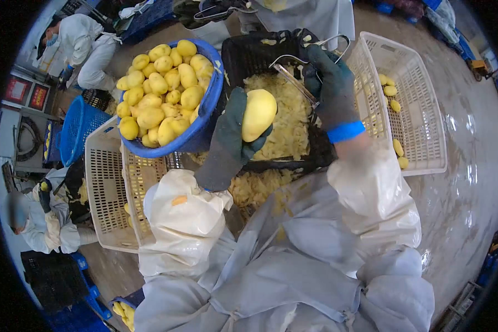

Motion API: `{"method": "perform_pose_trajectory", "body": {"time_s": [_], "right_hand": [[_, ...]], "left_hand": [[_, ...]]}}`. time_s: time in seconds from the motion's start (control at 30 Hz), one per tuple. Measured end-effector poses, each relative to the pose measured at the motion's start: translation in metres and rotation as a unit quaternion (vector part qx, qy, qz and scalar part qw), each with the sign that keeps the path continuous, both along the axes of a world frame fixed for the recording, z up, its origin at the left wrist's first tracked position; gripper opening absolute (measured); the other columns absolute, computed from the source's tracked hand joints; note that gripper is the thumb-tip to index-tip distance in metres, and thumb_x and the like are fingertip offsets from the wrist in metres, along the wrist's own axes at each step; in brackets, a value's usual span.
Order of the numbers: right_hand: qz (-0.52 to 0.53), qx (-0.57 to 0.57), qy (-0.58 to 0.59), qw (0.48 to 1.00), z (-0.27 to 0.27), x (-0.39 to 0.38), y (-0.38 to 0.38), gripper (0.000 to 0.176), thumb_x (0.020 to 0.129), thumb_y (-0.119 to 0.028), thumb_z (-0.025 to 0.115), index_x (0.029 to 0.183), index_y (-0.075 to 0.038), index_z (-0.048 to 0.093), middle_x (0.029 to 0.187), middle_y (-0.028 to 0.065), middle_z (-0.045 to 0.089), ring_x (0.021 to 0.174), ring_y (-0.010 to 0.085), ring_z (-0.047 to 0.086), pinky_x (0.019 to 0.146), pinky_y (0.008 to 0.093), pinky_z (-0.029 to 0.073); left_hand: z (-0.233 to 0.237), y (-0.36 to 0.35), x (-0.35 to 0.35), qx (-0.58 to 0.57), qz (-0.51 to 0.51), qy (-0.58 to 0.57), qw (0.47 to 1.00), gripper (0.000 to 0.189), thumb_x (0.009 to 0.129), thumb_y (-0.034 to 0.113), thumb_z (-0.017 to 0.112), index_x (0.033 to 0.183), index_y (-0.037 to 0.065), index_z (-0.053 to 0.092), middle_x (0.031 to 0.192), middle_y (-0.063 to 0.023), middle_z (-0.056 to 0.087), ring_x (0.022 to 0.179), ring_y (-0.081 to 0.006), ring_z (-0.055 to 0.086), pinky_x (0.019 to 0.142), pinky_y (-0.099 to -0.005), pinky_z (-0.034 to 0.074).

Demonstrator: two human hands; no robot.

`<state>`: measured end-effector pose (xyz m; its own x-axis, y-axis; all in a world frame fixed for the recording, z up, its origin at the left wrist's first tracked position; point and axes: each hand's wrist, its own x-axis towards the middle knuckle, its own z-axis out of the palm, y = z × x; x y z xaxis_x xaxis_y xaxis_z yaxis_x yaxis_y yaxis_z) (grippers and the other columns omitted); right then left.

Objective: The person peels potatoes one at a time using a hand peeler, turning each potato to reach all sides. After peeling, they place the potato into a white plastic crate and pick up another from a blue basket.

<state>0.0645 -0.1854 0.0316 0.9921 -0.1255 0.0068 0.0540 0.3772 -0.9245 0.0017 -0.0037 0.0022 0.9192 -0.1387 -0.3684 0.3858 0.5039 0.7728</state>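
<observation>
A: left hand (232, 138) and right hand (332, 91) gloved: dark, matt, rubbery look. The peeler (296, 77) is bare shiny metal.
B: And the potato (258, 114)?
A: Peeled, smooth, damp sheen. The blue basket (205, 130), black crate (249, 55), white crate (420, 110): all perforated plastic.
B: The floor (465, 182)?
A: Wet, glossy. The sleeve covers (185, 216): thin white, crinkled, slight sheen.

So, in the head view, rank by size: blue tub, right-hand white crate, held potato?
1. white crate and blue tub: they look about alike, so I would not rank them.
2. potato in the left hand: clearly smallest.
</observation>
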Motion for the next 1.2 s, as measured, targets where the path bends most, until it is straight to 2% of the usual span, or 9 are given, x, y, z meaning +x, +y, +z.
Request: {"method": "perform_pose_trajectory", "body": {"time_s": [0.17, 0.3, 0.37, 0.4, 0.47, 0.6, 0.67, 1.07, 1.2], "right_hand": [[0.125, 0.004, 0.034, 0.992, 0.014, -0.032, 0.017, 0.019, 0.084, -0.025, 0.070, 0.082, -0.007, 0.065, 0.061, -0.0011, 0.055, 0.048, 0.0056, 0.047, 0.043, 0.0216, 0.035], [0.136, 0.002, 0.071, 0.988, -0.009, -0.014, 0.014, 0.020, 0.084, -0.026, 0.071, 0.081, -0.007, 0.066, 0.061, -0.0015, 0.056, 0.048, 0.0057, 0.049, 0.044, 0.0213, 0.036], [-0.073, -0.380, -0.314, 0.867, -0.030, 0.010, -0.005, 0.016, 0.090, -0.025, 0.062, 0.089, -0.009, 0.064, 0.065, -0.0048, 0.051, 0.051, 0.0027, 0.039, 0.045, 0.0184, 0.030], [0.009, -0.101, -0.057, 0.993, -0.023, 0.013, -0.013, 0.015, 0.092, -0.019, 0.059, 0.095, -0.006, 0.065, 0.068, -0.0055, 0.052, 0.056, 0.0028, 0.041, 0.048, 0.0187, 0.033], [0.038, -0.020, 0.008, 0.999, -0.001, -0.001, -0.011, 0.014, 0.092, -0.017, 0.058, 0.092, -0.005, 0.066, 0.069, -0.0053, 0.052, 0.056, 0.0030, 0.042, 0.048, 0.0195, 0.034], [0.100, -0.059, 0.026, 0.993, 0.005, -0.026, 0.015, 0.015, 0.092, -0.019, 0.058, 0.086, -0.006, 0.064, 0.067, -0.0054, 0.050, 0.054, 0.0030, 0.040, 0.047, 0.0202, 0.032], [-0.069, -0.122, -0.066, 0.988, -0.010, -0.002, 0.015, 0.021, 0.090, -0.027, 0.061, 0.078, -0.010, 0.060, 0.062, -0.0053, 0.047, 0.049, 0.0032, 0.037, 0.044, 0.0205, 0.027], [0.017, -0.009, -0.024, 1.000, -0.017, 0.003, -0.006, 0.021, 0.086, -0.025, 0.067, 0.092, -0.005, 0.069, 0.064, -0.0022, 0.056, 0.055, 0.0047, 0.048, 0.047, 0.0199, 0.034], [0.077, -0.071, 0.045, 0.993, 0.020, -0.032, 0.024, 0.023, 0.089, -0.029, 0.061, 0.074, -0.012, 0.057, 0.059, -0.0042, 0.046, 0.048, 0.0050, 0.037, 0.045, 0.0218, 0.028]], "left_hand": [[-0.025, -0.004, -0.006, 0.126, -0.024, -0.208, 0.970, 0.057, 0.092, 0.059, 0.046, 0.118, 0.008, 0.052, 0.087, -0.0098, 0.064, 0.065, -0.0217, 0.063, 0.051, -0.0290, 0.053], [-0.016, 0.001, -0.003, 0.045, -0.064, -0.023, 0.997, 0.056, 0.094, 0.057, 0.043, 0.110, 0.006, 0.057, 0.073, -0.0074, 0.062, 0.049, -0.0153, 0.057, 0.036, -0.0234, 0.043], [-0.005, -0.003, -0.005, 0.047, -0.058, -0.022, 0.997, 0.054, 0.094, 0.056, 0.042, 0.107, 0.006, 0.058, 0.071, -0.0072, 0.062, 0.047, -0.0150, 0.055, 0.037, -0.0230, 0.043], [0.005, -0.003, -0.006, 0.052, -0.055, -0.023, 0.997, 0.053, 0.094, 0.055, 0.042, 0.104, 0.006, 0.059, 0.069, -0.0070, 0.062, 0.045, -0.0146, 0.054, 0.037, -0.0226, 0.043], [0.010, 0.000, -0.005, 0.033, -0.064, -0.019, 0.997, 0.054, 0.094, 0.055, 0.044, 0.102, 0.004, 0.059, 0.071, -0.0078, 0.062, 0.045, -0.0134, 0.054, 0.036, -0.0221, 0.042], [0.006, -0.009, -0.004, 0.049, -0.010, -0.004, 0.999, 0.055, 0.092, 0.057, 0.046, 0.099, 0.004, 0.061, 0.068, -0.0075, 0.061, 0.041, -0.0119, 0.050, 0.033, -0.0207, 0.037], [0.008, -0.007, -0.005, 0.044, -0.005, 0.001, 0.999, 0.057, 0.091, 0.060, 0.045, 0.097, 0.006, 0.063, 0.066, -0.0071, 0.060, 0.039, -0.0108, 0.049, 0.030, -0.0198, 0.032], [0.008, 0.006, 0.002, -0.235, -0.154, 0.069, 0.957, 0.068, 0.092, 0.061, 0.045, 0.106, -0.004, 0.058, 0.067, -0.0063, 0.059, 0.032, -0.0099, 0.040, 0.027, -0.0196, 0.028], [-0.009, 0.010, 0.002, -0.185, -0.131, 0.058, 0.972, 0.067, 0.092, 0.061, 0.045, 0.106, -0.004, 0.059, 0.068, -0.0076, 0.062, 0.031, -0.0108, 0.041, 0.026, -0.0200, 0.029]]}}
